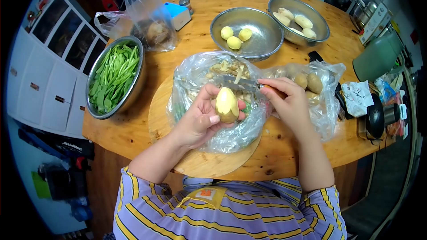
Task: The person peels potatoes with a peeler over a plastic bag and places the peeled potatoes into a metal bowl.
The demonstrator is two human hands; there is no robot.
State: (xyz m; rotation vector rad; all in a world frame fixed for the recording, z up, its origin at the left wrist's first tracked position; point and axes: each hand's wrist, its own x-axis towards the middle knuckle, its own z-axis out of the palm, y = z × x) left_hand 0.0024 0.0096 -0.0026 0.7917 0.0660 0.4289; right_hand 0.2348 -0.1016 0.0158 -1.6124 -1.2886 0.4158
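Note:
A partly peeled potato (227, 103) rests in my left hand (202, 118), its upper part pale yellow and its lower end still brown-skinned. My right hand (287, 95) is closed around the handle of a peeler (242, 84), whose metal blade lies just above the potato's top. A strip of peel (239, 74) hangs at the blade. Under both hands spreads a clear plastic bag (187, 78) holding peelings (224, 67), on a round wooden board (162, 115). Beside my right hand, a second plastic bag (331, 73) contains several unpeeled potatoes (313, 82).
A steel colander (262, 46) holds three peeled potatoes (234, 42); another colander (327, 29) behind it holds several pale, long pieces. At left stands a bowl (140, 78) of green leafy vegetables (113, 75). Farther back are a knotted plastic bag (153, 26) and a blue-white box (178, 15).

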